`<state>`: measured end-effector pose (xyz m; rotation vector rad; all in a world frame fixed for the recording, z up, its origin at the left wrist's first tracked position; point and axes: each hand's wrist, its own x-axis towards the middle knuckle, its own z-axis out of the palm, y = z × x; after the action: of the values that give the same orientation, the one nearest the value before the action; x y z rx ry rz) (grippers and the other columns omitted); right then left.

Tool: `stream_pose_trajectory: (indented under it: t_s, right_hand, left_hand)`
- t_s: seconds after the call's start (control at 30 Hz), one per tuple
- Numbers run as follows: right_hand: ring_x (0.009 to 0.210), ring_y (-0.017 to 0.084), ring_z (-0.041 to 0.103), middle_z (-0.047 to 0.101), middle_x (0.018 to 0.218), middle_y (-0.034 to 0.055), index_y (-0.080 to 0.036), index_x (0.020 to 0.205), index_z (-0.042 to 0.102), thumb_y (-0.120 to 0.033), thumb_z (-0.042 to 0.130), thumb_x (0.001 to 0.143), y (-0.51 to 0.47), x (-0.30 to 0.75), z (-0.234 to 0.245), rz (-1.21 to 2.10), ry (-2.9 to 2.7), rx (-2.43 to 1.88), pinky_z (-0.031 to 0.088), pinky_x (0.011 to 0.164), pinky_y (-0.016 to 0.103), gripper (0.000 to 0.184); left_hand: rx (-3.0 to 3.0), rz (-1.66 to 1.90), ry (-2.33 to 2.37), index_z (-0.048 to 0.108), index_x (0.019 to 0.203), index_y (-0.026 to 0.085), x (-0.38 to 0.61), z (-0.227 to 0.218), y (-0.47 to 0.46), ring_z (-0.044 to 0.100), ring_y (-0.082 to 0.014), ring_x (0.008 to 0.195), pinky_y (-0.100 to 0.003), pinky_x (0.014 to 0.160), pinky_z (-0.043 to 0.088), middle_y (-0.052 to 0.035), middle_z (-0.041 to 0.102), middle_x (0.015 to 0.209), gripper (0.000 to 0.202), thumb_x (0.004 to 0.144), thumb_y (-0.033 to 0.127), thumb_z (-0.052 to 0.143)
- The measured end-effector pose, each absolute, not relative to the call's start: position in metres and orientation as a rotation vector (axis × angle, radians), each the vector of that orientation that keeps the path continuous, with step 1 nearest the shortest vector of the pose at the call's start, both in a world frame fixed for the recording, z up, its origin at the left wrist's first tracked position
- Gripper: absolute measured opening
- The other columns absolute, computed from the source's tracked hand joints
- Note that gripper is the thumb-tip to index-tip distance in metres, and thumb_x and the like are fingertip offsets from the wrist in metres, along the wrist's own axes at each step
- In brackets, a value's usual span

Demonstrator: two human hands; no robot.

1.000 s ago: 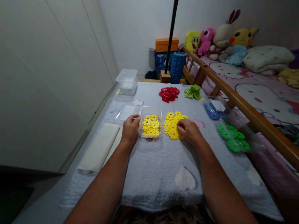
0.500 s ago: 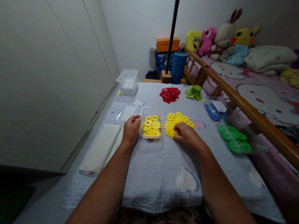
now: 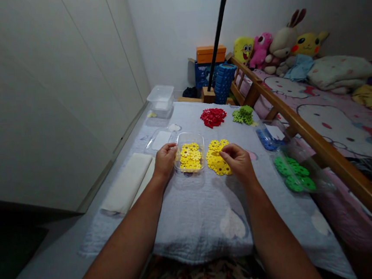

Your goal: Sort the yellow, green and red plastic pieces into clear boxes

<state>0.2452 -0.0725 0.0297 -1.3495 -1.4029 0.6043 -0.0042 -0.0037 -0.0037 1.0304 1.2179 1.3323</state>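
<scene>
Two lots of yellow flower-shaped discs [image 3: 216, 162], listed with both hands.

- Lot one – a loose heap lying on the quilted cloth [image 3: 195, 212], just right of the tub.
- Lot two – discs already lying inside the clear plastic tub [image 3: 190, 156].
- Left hand [image 3: 165, 161]: curled about the tub's left wall, fingertips over the rim, steadying it.
- Right hand [image 3: 240, 163]: raised over the heap's right side, fingertips [image 3: 226, 151] drawn together in a pinch. Whether a disc sits between them cannot be told.
- Handling, as judged: each disc looks thin, stiff and very light, probably smooth enough to slide off its neighbours. A flat one is best lifted by its notched edge between thumb and forefinger; the tub would tip easily if unheld.
- Change since half a second ago: the right hand lay low across the heap's near edge and has since lifted and closed. The left hand has kept its hold.
- Nearby: red discs [image 3: 213, 116], light green discs [image 3: 243, 115], darker green discs in a clear bag [image 3: 295, 175].
</scene>
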Motion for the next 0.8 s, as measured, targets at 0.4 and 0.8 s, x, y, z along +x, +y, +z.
stream_pose_trajectory:
  t_s: [0.4,0.8]
  right_hand:
    - [0.099,0.024,0.058,0.077,0.087,0.002,-0.027,0.086,0.076,-0.019,0.069,0.09,-0.072,0.191,0.026,0.231,-1.85,-1.412,0.035,0.096,0.043,0.011]
    - [0.124,0.029,0.055,0.079,0.109,0.0036,-0.031,0.104,0.078,-0.021,0.066,0.092,-0.069,0.191,0.019,0.321,-1.987,-1.422,0.019,0.117,0.056,0.02]
  left_hand:
    - [1.035,1.325,1.218,0.069,0.092,0.016,-0.004,-0.003,-0.004,0.059,-0.0147,0.063,-0.026,0.06,0.046,-0.0005,0.068,0.073,0.04,0.064,0.045,0.074]
    - [1.024,1.344,1.188,0.069,0.092,0.016,-0.004,-0.005,-0.002,0.058,-0.0139,0.062,-0.025,0.06,0.046,-0.0001,0.067,0.072,0.039,0.065,0.044,0.074]
